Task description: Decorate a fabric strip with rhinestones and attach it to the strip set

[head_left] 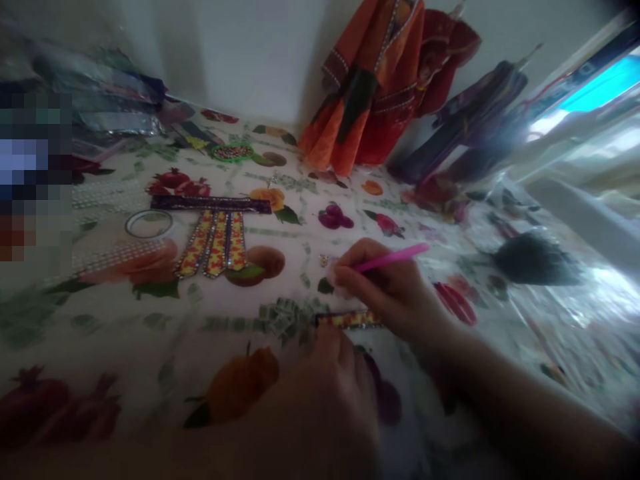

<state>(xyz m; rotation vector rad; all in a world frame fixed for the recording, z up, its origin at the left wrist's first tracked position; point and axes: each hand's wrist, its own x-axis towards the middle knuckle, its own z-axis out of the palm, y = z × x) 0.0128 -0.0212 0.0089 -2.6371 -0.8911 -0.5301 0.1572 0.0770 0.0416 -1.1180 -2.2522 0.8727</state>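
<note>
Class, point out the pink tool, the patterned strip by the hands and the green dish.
Pink tool (pixel 393 258), head view: shaft.
Patterned strip (pixel 351 321), head view: visible middle.
Green dish (pixel 231 159), head view: rim.

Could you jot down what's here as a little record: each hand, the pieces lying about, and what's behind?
Right hand: grips a pink pen-like tool
Left hand: fingers at the near edge of a yellow-and-red patterned strip
Other patterned pieces: three pointed strips below a dark purple band
Further back: green-rimmed dish of small bits, perhaps beads
Surface: fruit-printed tablecloth
Against the wall: orange garment
</note>
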